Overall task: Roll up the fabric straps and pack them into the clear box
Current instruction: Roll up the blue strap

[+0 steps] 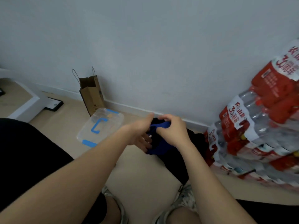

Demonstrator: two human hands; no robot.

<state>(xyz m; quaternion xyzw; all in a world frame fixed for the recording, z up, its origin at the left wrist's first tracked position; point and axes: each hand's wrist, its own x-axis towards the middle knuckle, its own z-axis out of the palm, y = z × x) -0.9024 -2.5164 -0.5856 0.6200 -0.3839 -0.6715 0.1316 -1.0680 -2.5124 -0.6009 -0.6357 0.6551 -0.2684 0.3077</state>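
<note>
The right hand (172,130) is curling its fingers and thumb around the upper end of a blue fabric strap (158,148), pinching it in a closed grip. The left hand (140,134) is reaching in from the side with its fingers fairly straight and its thumb pointing up. Its fingertips are lying against the lower part of the same strap, though how firmly they are pressing cannot be told. The strap is hanging in a loose, crumpled length between the two hands, not yet rolled.

Just under and behind the hands, a heap of black fabric (176,157) is lying on the pale floor (142,175). To the left of the hands, near but apart, the clear box (113,123) is sitting on the floor with its lid on, showing a blue handle and blue latches. Behind the box, a brown paper bag (91,94) is standing upright against the grey wall (161,54). On the right, stacked packs of bottled water (258,126) with red and white wrapping are leaning by the wall. At the bottom edge, the person's shoes (186,196) are showing.
</note>
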